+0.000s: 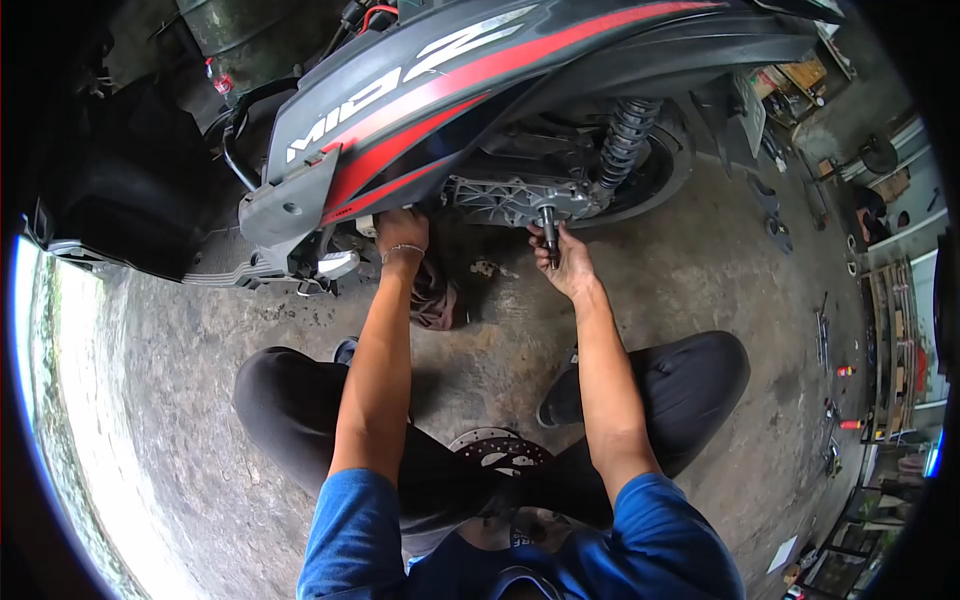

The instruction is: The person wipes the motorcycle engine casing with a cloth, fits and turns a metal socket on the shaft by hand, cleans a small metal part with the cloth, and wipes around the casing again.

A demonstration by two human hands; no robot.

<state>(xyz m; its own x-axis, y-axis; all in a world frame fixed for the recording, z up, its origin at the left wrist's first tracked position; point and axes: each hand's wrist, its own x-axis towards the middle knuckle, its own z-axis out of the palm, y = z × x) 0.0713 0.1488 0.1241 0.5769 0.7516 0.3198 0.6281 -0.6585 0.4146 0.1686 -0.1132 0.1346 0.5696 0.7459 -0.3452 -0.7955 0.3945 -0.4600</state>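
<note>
A dark scooter with red stripes and white lettering on its side panel [400,95] fills the top of the head view. My right hand [570,265] is closed around a metal shaft [549,228] that stands out from the ribbed engine case [500,197], below the coil shock absorber [630,135]. Under the lower edge of the bodywork, my left hand [402,232] is closed against the scooter's underside. Its fingertips are hidden, and so is whatever they grip. A brown cloth [437,303] lies by my left wrist.
On the concrete floor, a perforated brake disc [500,440] lies between my legs. Wooden pallets [893,350] stand at the right, with red bottles [849,424] and tools near them. Slippers [772,215] lie at upper right. A metal drum [235,40] stands behind the scooter.
</note>
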